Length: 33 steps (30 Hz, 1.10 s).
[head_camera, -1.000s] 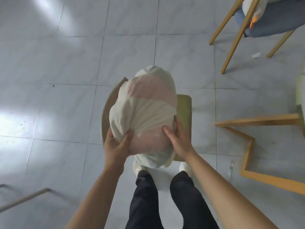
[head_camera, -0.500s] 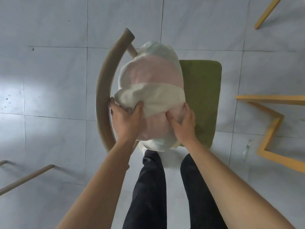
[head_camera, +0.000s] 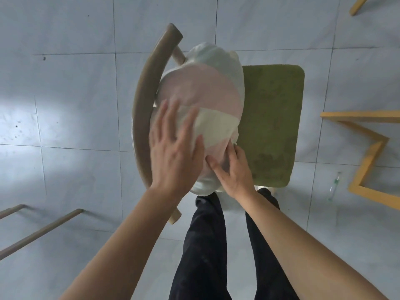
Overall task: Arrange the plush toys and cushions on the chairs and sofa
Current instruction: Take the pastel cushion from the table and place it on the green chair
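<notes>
A cream and pink striped cushion (head_camera: 207, 92) leans against the curved wooden backrest (head_camera: 147, 100) of a chair with a green seat (head_camera: 272, 122). My left hand (head_camera: 175, 148) hovers over the cushion's near left side, fingers spread and blurred, holding nothing. My right hand (head_camera: 233, 169) rests with its fingers pressed against the cushion's lower pink band, at the near right; it does not wrap around it.
Yellow wooden furniture legs (head_camera: 365, 152) stand at the right, with another yellow leg (head_camera: 359, 5) at the top right. A thin brown frame (head_camera: 41, 230) crosses the floor at the lower left. A small clear bottle (head_camera: 334, 187) lies on the grey tiles. My dark-trousered legs stand beside the chair.
My left hand has let go of the cushion and lifted with fingers spread. The cushion now rests on the chair against the backrest. My right hand has loosened to a touch.
</notes>
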Tool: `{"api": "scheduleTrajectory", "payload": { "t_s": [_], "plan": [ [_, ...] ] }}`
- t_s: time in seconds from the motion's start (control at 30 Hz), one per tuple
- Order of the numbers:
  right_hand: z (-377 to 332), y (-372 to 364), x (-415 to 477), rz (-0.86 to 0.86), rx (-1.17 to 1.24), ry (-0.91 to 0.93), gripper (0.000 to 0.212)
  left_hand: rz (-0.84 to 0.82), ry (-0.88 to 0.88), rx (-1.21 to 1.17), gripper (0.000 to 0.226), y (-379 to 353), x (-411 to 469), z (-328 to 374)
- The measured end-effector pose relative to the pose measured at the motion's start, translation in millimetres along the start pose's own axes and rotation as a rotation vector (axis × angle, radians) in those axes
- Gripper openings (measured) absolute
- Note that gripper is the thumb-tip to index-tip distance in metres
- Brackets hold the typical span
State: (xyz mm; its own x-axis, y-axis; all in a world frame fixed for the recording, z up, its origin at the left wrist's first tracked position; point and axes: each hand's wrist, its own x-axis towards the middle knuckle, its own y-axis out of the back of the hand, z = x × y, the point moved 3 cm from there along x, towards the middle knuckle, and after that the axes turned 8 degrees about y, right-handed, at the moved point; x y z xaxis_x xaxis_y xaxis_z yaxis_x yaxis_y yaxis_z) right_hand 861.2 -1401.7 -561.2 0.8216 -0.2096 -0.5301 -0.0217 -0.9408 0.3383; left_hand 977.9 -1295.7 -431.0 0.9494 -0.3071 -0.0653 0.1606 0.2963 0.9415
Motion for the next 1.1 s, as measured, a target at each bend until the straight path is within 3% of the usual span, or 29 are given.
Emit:
{"api": "scheduleTrajectory", "payload": {
  "t_s": [0.1,0.17,0.23,0.4,0.53,0.63,0.8,0.87,0.97,1.1],
  "plan": [
    [9.4,9.9,-2.0,-0.046,-0.036,0.049,0.091,-0.222,-0.349,0.167,0.046,-24.8,28.0,20.8],
    [17.0,20.2,0.6,-0.013,-0.076,0.082,0.085,-0.344,-0.375,0.314,0.048,-41.0,52.6,16.0],
    [18.9,30.3,13.4,0.067,-0.089,0.036,0.082,-0.409,-0.274,0.388,0.052,-50.3,76.0,-0.6],
    [-23.4,39.6,83.5,0.28,0.058,-0.037,0.082,-0.39,-0.224,0.363,0.053,-54.3,78.1,-22.4],
    [-40.7,2.9,89.3,0.21,0.004,0.076,0.084,-0.314,-0.248,0.42,0.052,-57.8,81.7,-36.8],
    [-7.6,-23.2,46.7,0.125,-0.047,0.08,0.083,-0.325,-0.275,0.445,0.051,-64.5,82.8,-44.8],
    [51.8,-50.8,-35.9,-0.047,-0.001,-0.212,0.092,-0.315,-0.293,0.441,0.05,-67.3,82.1,-44.7],
    [51.8,-49.0,-43.3,-0.012,0.068,-0.281,0.099,-0.301,-0.285,0.432,0.051,-65.5,80.4,-43.5],
    [20.3,-39.5,-20.8,0.115,0.103,-0.115,0.1,-0.285,-0.227,0.418,0.057,-62.9,64.4,-45.1],
    [5.0,-48.1,6.4,0.107,-0.134,0.129,0.111,-0.24,-0.055,0.389,0.067,-60.7,27.0,-49.6]
  ]
}}
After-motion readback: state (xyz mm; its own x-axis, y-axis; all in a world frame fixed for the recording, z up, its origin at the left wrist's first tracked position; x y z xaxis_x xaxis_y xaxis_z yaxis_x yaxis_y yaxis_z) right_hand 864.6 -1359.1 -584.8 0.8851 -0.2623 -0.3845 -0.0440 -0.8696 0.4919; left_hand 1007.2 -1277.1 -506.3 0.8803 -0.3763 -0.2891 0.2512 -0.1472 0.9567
